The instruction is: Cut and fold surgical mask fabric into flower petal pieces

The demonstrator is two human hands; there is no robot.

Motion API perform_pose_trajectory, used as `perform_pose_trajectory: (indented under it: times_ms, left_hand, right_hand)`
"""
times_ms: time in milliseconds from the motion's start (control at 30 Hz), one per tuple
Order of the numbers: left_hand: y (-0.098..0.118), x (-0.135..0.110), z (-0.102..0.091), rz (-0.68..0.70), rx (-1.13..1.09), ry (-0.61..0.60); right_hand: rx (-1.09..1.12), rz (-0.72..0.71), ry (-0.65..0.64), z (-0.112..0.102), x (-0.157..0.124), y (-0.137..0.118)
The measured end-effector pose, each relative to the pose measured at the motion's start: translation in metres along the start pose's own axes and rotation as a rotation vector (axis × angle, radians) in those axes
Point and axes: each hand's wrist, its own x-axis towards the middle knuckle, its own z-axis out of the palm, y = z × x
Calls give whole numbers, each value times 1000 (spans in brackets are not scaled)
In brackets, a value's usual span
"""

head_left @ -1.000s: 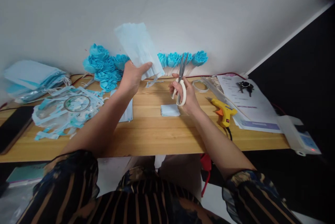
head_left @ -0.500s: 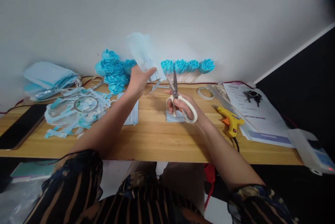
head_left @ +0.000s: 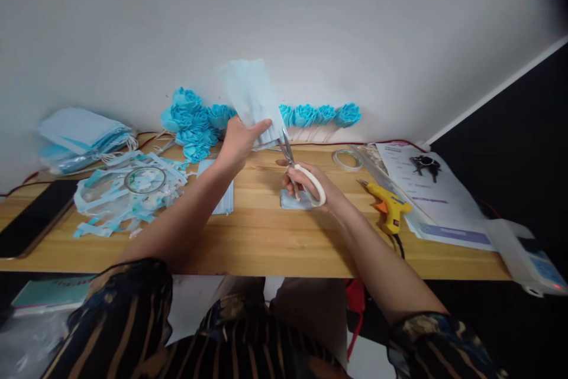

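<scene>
My left hand [head_left: 243, 141] pinches a light blue face mask sheet [head_left: 251, 90] and holds it up above the table, thumb in front. White-handled scissors [head_left: 313, 187] are in my right hand [head_left: 306, 177], fingers through the loops. Their slightly parted blades reach the lower right corner of the mask sheet; whether they bite into it is hard to tell. Below my right hand lies a small stack of cut blue pieces [head_left: 293, 200]. Another pile of flat mask sheets [head_left: 225, 198] rests beside my left forearm, partly hidden by it.
Blue flowers on sticks [head_left: 305, 115] lean along the wall, with a bunch of them [head_left: 190, 122] further left. Cut strips [head_left: 106, 207], a tape roll [head_left: 145, 178], a phone [head_left: 33, 219] and stacked masks [head_left: 84, 130] are left. A yellow glue gun [head_left: 388, 207], papers [head_left: 426, 190] and keys [head_left: 425, 166] lie right.
The scissors have moved left and their blades have come to the mask's lower corner. The mask sheet has shifted slightly right; a thin strip that hung below it no longer shows.
</scene>
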Motion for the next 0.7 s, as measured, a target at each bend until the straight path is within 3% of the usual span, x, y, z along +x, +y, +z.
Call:
perform_pose_trajectory:
  times_ms: [233,700]
  left_hand:
    - [-1,-13,7,-108,-37,-100]
    - [-3,-18,13,-57,-52,-126]
  right_hand:
    - [-23,-71,26,-3,1,-2]
    - [-40,-141,9,-4,1,-2]
